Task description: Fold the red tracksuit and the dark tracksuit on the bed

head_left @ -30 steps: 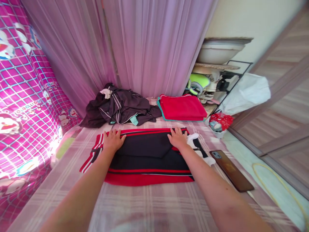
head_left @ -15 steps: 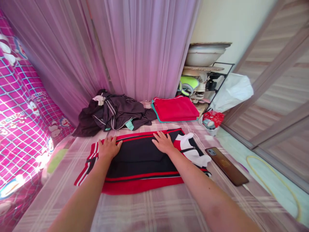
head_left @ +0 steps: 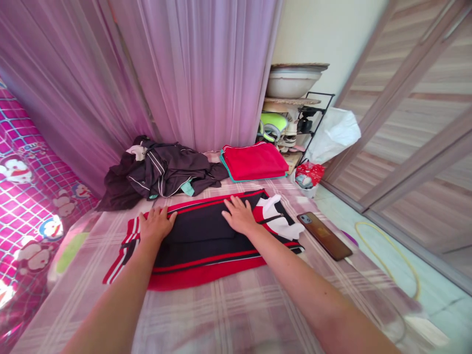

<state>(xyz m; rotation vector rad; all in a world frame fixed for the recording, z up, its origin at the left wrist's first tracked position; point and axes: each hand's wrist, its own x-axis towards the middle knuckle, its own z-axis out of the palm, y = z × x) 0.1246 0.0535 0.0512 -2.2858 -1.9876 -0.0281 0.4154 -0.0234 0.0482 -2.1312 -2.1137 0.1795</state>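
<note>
A black jacket [head_left: 206, 241] with red and white trim lies folded lengthwise in front of me on the plaid bedsheet [head_left: 221, 314]. Its striped cuffs and hem stick out at the left, and a white and red collar part [head_left: 282, 223] spreads at the right. My left hand [head_left: 157, 227] rests flat on the far left part of the garment, fingers spread. On its far edge, right of the middle, my right hand [head_left: 239, 215] lies flat too, fingers apart. Neither hand grasps the cloth.
Behind the jacket sit a heap of dark clothes [head_left: 169, 169] and a folded red and green stack [head_left: 254, 161]. A phone [head_left: 324, 236] with a cable lies at the right. Beyond the bed edge stand a shoe rack [head_left: 313, 118] and wardrobe doors [head_left: 401, 108]. Purple curtains [head_left: 206, 73] hang behind.
The view has turned slightly right, so everything sits further left in the picture. Both hands stay flat on the jacket, in nearly the same places.
</note>
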